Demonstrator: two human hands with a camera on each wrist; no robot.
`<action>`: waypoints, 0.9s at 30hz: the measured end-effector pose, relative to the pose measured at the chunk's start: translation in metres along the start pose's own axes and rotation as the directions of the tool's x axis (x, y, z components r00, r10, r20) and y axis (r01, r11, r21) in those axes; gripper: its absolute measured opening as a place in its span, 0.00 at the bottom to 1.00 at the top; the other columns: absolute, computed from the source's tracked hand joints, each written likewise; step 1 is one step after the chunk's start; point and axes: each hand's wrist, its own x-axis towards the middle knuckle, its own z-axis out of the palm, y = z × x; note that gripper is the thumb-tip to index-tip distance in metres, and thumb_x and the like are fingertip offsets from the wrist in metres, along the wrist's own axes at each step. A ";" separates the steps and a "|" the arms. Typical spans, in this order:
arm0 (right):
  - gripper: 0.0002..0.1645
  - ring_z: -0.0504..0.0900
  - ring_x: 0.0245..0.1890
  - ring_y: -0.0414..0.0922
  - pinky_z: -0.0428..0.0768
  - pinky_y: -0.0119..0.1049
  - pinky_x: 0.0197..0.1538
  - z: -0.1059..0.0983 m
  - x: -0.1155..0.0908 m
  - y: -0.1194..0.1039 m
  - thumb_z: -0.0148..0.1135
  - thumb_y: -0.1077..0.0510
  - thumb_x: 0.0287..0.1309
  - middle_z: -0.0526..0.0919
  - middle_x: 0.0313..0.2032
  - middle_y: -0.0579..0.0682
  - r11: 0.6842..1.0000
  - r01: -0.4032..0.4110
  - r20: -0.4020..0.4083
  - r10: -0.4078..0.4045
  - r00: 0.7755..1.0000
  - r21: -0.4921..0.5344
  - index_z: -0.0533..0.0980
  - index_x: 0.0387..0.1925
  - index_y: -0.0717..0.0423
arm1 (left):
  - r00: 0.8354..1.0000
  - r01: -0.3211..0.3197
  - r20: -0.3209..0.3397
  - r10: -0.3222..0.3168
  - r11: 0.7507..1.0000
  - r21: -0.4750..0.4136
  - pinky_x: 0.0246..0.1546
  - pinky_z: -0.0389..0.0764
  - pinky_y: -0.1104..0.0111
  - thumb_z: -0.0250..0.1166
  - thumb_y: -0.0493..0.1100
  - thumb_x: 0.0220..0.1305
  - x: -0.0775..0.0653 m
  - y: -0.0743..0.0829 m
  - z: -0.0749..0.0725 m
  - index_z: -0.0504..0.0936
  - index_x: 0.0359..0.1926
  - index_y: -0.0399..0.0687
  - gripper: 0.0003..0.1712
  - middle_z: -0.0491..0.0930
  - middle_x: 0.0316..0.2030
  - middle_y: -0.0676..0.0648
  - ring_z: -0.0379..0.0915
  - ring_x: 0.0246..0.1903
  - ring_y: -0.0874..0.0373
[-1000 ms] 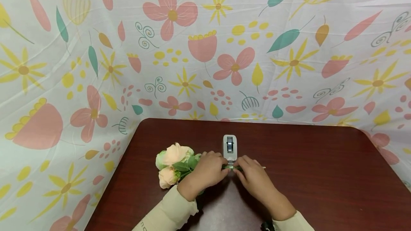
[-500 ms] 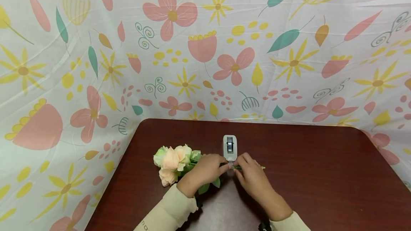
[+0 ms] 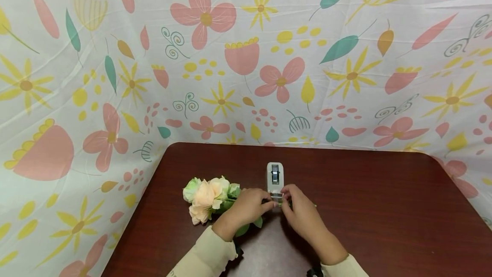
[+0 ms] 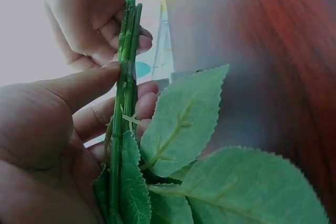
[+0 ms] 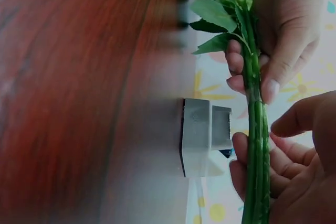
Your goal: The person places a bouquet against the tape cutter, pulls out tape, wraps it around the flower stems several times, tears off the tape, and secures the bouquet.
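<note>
A bunch of artificial flowers with peach and pale green blooms lies to the left in the head view. My left hand pinches its green stems between thumb and fingers, just beyond the leaves. Nearer the cut ends, my right hand has its fingers curled round the same stems. A shiny clear band, like tape, circles the stems by the left thumb. Just beyond both hands stands a white tape dispenser, its cutter end facing the stems.
The dark red-brown table reaches out on both sides of the hands. A flower-printed cloth hangs behind it and along the left side. Dark wrist gear shows at the right cuff.
The bunch has turned in my hands: its blooms have shifted, and leaves have come out below the left hand. Both hands have moved slightly nearer to me. The dispenser has stayed put.
</note>
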 end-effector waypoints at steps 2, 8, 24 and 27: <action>0.15 0.72 0.27 0.33 0.72 0.29 0.30 0.002 0.002 0.001 0.62 0.64 0.63 0.80 0.35 0.44 0.999 -0.039 0.003 0.039 0.999 0.001 0.75 0.51 0.56 | 1.000 0.005 0.003 -0.005 1.000 0.005 0.44 0.71 0.59 0.62 0.56 0.72 0.000 0.000 0.003 0.81 0.25 0.60 0.17 0.77 0.22 0.62 0.68 0.22 0.69; 0.23 0.77 0.29 0.33 0.75 0.30 0.34 0.012 0.009 0.004 0.66 0.59 0.63 0.82 0.32 0.41 0.996 -0.088 0.025 0.088 0.996 -0.002 0.75 0.58 0.61 | 1.000 0.020 0.006 -0.020 0.999 0.036 0.56 0.75 0.46 0.63 0.54 0.71 0.001 -0.001 0.009 0.83 0.27 0.61 0.14 0.81 0.25 0.61 0.75 0.27 0.67; 0.16 0.74 0.23 0.36 0.73 0.34 0.32 0.020 0.023 0.006 0.68 0.56 0.62 0.80 0.23 0.42 0.987 -0.164 0.082 0.163 0.983 0.003 0.78 0.48 0.59 | 1.000 0.008 -0.003 -0.008 0.999 0.045 0.52 0.75 0.50 0.65 0.55 0.69 0.002 -0.002 0.015 0.87 0.31 0.60 0.12 0.81 0.23 0.60 0.76 0.27 0.65; 0.14 0.73 0.22 0.36 0.71 0.33 0.30 0.021 0.024 0.007 0.69 0.57 0.61 0.79 0.22 0.42 0.986 -0.167 0.083 0.166 0.983 -0.002 0.77 0.45 0.58 | 1.000 0.006 -0.013 -0.005 0.998 0.059 0.49 0.74 0.53 0.65 0.55 0.69 0.003 -0.003 0.017 0.86 0.30 0.59 0.12 0.82 0.24 0.60 0.78 0.29 0.64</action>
